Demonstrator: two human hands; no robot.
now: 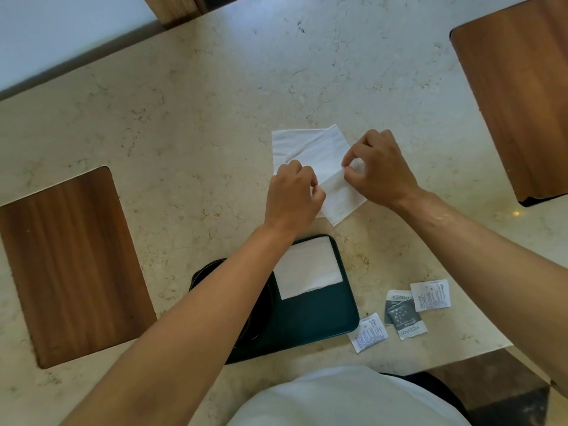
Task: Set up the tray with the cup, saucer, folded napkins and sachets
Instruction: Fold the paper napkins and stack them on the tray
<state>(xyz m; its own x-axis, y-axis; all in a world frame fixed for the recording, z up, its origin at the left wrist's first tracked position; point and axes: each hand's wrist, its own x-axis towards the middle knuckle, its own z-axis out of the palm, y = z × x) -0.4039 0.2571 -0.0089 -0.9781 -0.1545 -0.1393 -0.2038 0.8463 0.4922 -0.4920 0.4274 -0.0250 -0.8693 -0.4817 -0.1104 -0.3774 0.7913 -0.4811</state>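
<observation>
A pale marbled counter (190,124) is seen from above, with three wooden panels set into it: one at the left (73,262), one at the upper right (519,96) and one partly seen at the top edge (172,7). A dark green tray (310,315) is laid on the counter close to the person, whose white garment (347,401) fills the bottom of the view. Part of the tray's left side is hidden by the left forearm, and a dark round shape (261,309) can be made out there, though it cannot be told what it is. A folded white napkin (307,267) is placed flat in the tray's far right corner.

Beyond the tray, a second white napkin (313,155) is spread on the counter, partly folded, with a turned-over flap (341,198) lying between the two hands. The near left part of it is gripped by the left hand (292,195), whose fingers are curled upon the paper. The edge of the flap is pinched by the right hand (381,167) between thumb and fingertips (347,162).

On the counter just right of the tray, four sachets are scattered: a white one (367,332) touching the tray's near right corner, two grey ones (402,318) overlapping each other, and a white one (430,295) overlapping the edge of the grey pair.
</observation>
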